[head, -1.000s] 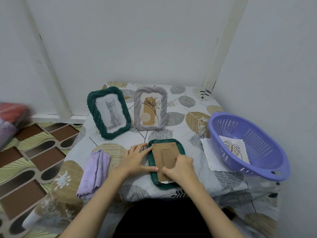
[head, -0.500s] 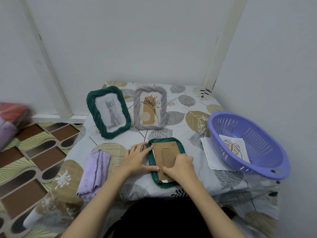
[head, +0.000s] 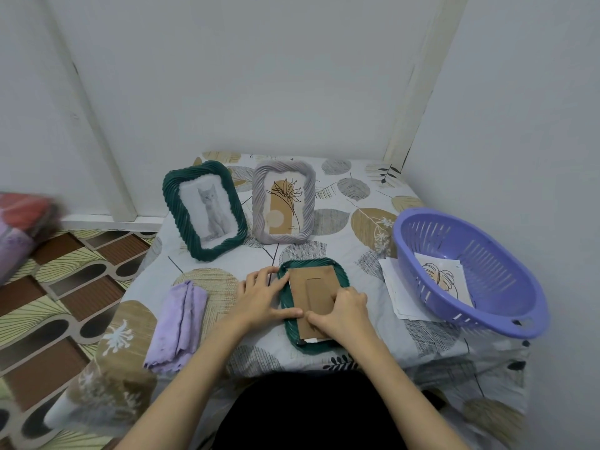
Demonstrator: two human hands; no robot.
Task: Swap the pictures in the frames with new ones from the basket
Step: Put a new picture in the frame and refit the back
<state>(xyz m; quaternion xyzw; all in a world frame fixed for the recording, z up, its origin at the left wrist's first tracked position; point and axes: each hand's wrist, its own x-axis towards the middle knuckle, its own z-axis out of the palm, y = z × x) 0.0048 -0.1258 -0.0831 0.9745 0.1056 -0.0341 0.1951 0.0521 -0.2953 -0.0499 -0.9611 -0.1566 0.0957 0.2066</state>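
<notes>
Here both hands press on the face-down frame (head: pixel 313 302) — left hand (head: pixel 263 298) flat-fingered, right hand (head: pixel 344 311) curled on its cardboard backing (head: pixel 311 287).

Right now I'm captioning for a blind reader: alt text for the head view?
Both hands, left hand and right hand, press on the cardboard back of a face-down green frame. Two upright frames stand behind; a purple basket holds a picture.

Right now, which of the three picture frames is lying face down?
The green frame under the hands, its brown cardboard back up. The green cat frame and grey frame stand upright.
</notes>
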